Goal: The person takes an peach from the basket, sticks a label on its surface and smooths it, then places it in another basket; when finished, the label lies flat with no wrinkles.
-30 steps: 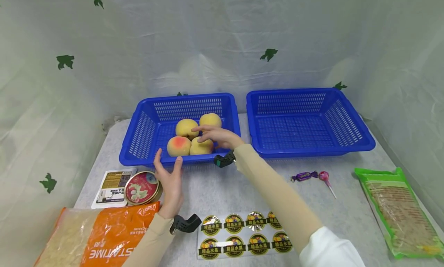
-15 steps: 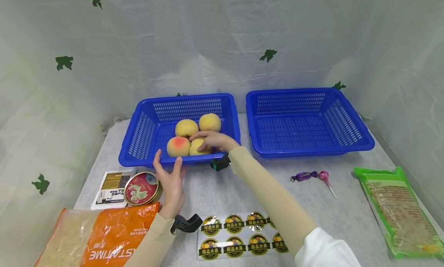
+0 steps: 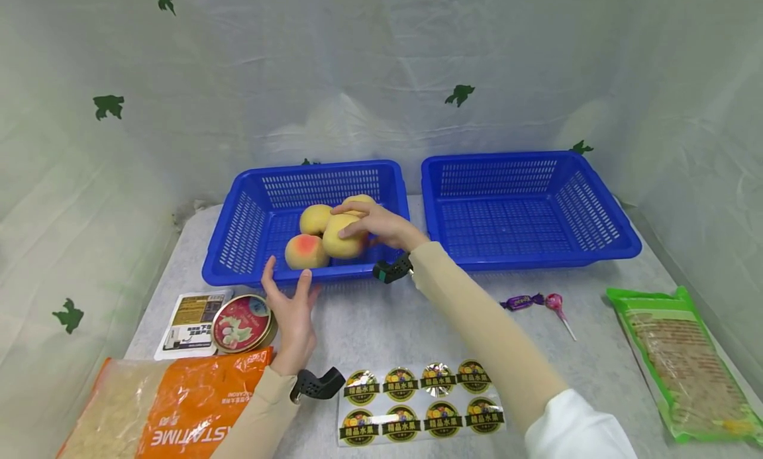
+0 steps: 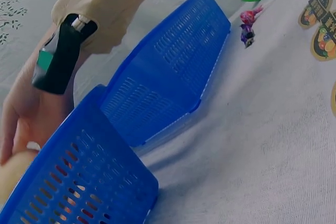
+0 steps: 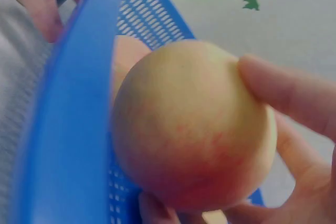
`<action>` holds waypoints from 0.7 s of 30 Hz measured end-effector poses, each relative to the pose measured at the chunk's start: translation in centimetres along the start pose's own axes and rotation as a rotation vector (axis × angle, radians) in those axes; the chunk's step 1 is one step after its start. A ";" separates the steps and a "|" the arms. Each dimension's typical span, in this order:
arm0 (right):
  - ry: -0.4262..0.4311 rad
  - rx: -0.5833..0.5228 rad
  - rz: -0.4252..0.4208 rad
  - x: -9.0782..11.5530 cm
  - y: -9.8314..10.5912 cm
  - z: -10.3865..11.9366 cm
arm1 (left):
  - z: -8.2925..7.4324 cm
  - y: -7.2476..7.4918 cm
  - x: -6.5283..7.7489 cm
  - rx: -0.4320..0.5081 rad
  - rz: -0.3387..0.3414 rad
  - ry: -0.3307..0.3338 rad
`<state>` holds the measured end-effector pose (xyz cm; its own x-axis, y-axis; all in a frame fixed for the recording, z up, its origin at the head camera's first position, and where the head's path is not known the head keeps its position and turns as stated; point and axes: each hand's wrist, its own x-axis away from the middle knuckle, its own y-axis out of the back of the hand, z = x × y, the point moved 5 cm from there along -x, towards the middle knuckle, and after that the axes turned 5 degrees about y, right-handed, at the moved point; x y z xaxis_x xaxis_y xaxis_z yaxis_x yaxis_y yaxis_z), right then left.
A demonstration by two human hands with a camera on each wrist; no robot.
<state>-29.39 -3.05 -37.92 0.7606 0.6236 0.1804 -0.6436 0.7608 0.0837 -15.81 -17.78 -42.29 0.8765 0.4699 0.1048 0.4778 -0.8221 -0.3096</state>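
My right hand (image 3: pixel 387 227) grips a yellow peach (image 3: pixel 344 237) with a red blush, lifted a little above the other peaches in the left blue basket (image 3: pixel 305 165). The right wrist view shows this peach (image 5: pixel 194 124) large, with fingers on both its sides. A red-topped peach (image 3: pixel 306 252), a yellow peach (image 3: pixel 315 218) and another partly covered peach (image 3: pixel 359 199) lie in the same basket. My left hand (image 3: pixel 293 320) holds that basket's front rim. Its fingertips reach over the rim while other fingers (image 5: pixel 44 3) stay outside.
A second blue basket (image 3: pixel 530 263) stands to the right. In front lie a purple candy (image 3: pixel 521 303), a lollipop (image 3: pixel 556 304), a sticker sheet (image 3: pixel 420 406) and a green-edged pack (image 3: pixel 685 366). At left are a round tin (image 3: pixel 241 323), a white packet (image 3: pixel 191 326) and an orange pasta bag (image 3: pixel 197 406).
My right hand closed round the front right peach and raised it, moving slightly up and away from the basket floor. My left hand stayed at the rim.
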 end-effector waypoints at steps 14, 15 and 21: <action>0.207 -0.070 0.110 3.7 1.5 3.2 | 0.2 0.2 0.0 -0.069 -0.001 0.002; 0.211 -0.067 0.112 4.1 1.6 3.4 | 0.2 0.2 0.0 -0.072 -0.002 0.003; 0.216 -0.063 0.140 6.0 1.6 3.9 | 0.3 0.2 0.0 -0.079 -0.003 0.004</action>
<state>-26.15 1.17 -32.93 0.6695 0.7423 -0.0285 -0.7423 0.6699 0.0105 -15.70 -17.86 -42.61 0.8749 0.4717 0.1094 0.4839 -0.8433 -0.2338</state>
